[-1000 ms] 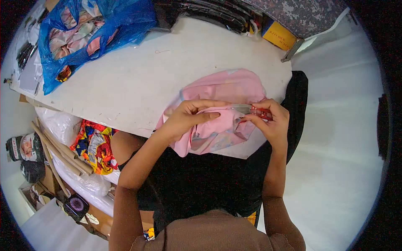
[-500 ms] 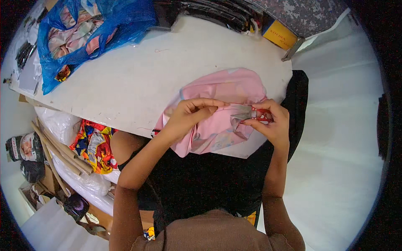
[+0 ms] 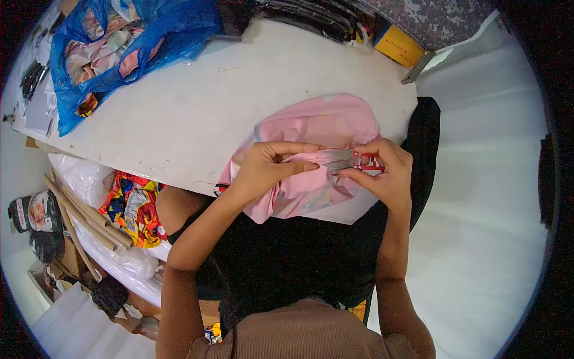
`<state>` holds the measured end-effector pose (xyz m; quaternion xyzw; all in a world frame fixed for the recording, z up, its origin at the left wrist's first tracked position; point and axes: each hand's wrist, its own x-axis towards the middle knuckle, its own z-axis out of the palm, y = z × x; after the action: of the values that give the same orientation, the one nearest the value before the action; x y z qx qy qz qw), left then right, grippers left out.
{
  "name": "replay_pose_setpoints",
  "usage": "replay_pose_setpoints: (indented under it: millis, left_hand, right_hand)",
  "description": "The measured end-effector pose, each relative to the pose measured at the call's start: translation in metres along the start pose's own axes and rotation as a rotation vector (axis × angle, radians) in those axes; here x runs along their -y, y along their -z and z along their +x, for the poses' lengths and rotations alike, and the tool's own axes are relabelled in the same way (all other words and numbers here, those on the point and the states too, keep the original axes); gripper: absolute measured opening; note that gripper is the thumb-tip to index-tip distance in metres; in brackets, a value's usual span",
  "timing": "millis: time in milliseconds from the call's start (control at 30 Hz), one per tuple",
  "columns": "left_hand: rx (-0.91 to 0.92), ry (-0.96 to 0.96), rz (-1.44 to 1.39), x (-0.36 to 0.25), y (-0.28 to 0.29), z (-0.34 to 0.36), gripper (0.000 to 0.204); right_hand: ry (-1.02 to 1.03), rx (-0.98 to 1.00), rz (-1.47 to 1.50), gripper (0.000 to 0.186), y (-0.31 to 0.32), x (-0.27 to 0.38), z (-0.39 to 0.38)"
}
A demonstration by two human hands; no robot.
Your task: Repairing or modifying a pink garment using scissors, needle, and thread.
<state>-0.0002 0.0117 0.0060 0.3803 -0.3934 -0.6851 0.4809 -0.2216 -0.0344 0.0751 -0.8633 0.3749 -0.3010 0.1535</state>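
Note:
A pink cloth (image 3: pixel 311 121) with pale printed patches lies bunched on the near right part of the white table. My left hand (image 3: pixel 269 167) pinches a fold of it between thumb and forefinger, palm turned toward the right. Close by, my right hand (image 3: pixel 388 173) grips small red thread snips (image 3: pixel 369 161) between the thumb and fingers. Their front end points left, against a greyish part of the cloth near my left fingertips. The blades are hard to tell apart from that grey patch.
A blue plastic bag (image 3: pixel 185 36) of similar cloth sits at the table's far left. Black packets (image 3: pixel 311 18) and a yellow box (image 3: pixel 397 46) line the back of the white table (image 3: pixel 179 113). Left of my lap are colourful wrapping (image 3: pixel 134 209) and cardboard tubes (image 3: pixel 84 209).
My left thumb and fingers have shifted slightly on the fold. The red snips in my right hand now show their two arms spread more apart, and my right hand has moved a little left.

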Motion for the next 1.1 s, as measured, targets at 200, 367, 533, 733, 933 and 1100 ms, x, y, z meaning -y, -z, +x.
replay_pose_setpoints:
  millis: [200, 367, 533, 733, 933, 1100]
  left_hand:
    - [0.028, 0.026, 0.005, 0.0024, 0.0025, 0.0005, 0.031]
    - [0.044, 0.044, -0.021, 0.0022, 0.0010, 0.0006, 0.031]
    - [0.032, 0.030, 0.015, 0.0031, 0.0016, 0.0005, 0.031]
    - [0.016, 0.068, 0.091, -0.0018, -0.0001, 0.0003, 0.031]
    - [0.040, -0.007, 0.070, 0.0043, 0.0009, 0.0016, 0.031]
    - [0.054, -0.040, 0.073, 0.0063, -0.0002, 0.0016, 0.030]
  right_hand:
    - [0.069, 0.030, -0.115, 0.038, 0.0015, -0.0009, 0.0018]
    - [0.121, 0.015, -0.172, 0.037, -0.0006, 0.0018, 0.0018]
    - [0.108, 0.019, -0.187, 0.036, -0.0006, 0.0042, 0.0034]
    - [0.086, 0.000, -0.138, 0.035, 0.0002, -0.0042, 0.0009]
    - [0.093, 0.024, -0.139, 0.035, -0.0028, 0.0030, 0.0040]
    - [0.099, 0.016, -0.149, 0.035, -0.0026, 0.0007, 0.0030]
